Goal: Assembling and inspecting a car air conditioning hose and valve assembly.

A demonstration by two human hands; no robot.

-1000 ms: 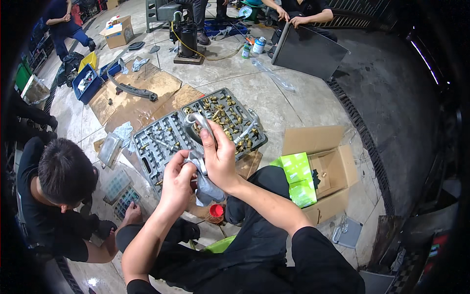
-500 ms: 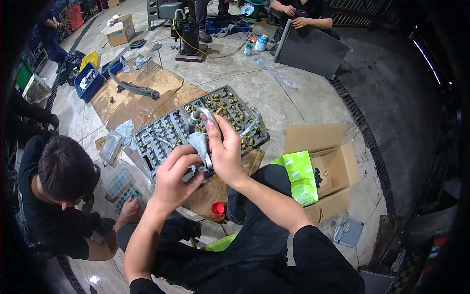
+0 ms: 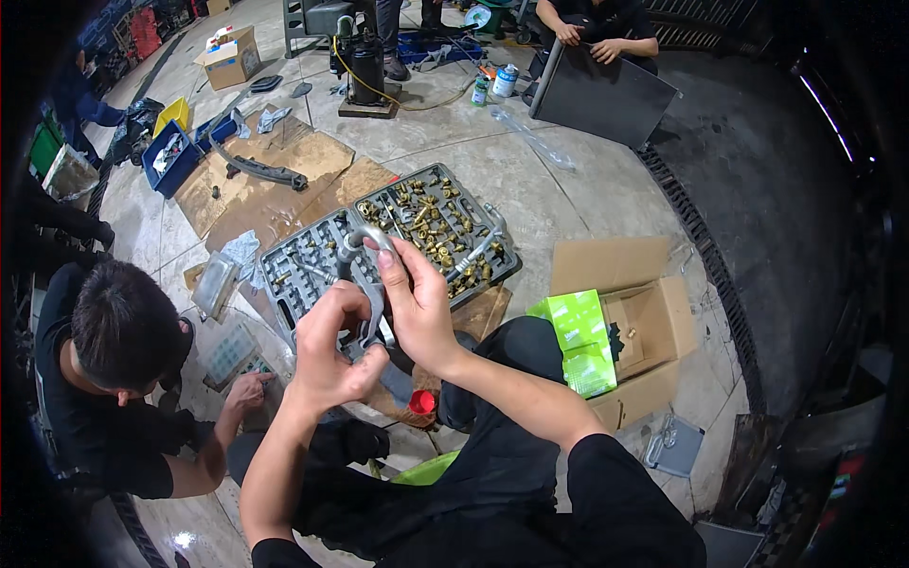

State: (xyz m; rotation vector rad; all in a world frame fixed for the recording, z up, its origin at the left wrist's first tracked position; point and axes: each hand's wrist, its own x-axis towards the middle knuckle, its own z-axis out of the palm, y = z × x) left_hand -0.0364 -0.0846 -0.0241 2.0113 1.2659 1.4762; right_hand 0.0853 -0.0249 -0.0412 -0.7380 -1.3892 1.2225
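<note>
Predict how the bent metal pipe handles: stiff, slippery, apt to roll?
Probably stiff: the bent metal pipe shows a curve with no sag in the right hand. Possibly a bit slippery: its surface looks smooth and shiny. Unlikely to roll freely if laid down and pushed: the hooked bend should stop it.

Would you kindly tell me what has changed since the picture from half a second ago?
The bent metal pipe has shifted left and slightly down in the view, along with the right hand gripping it. The left hand has also come slightly lower. The far co-worker's hands moved right. The fittings case, red cup and open carton stayed put.
</note>
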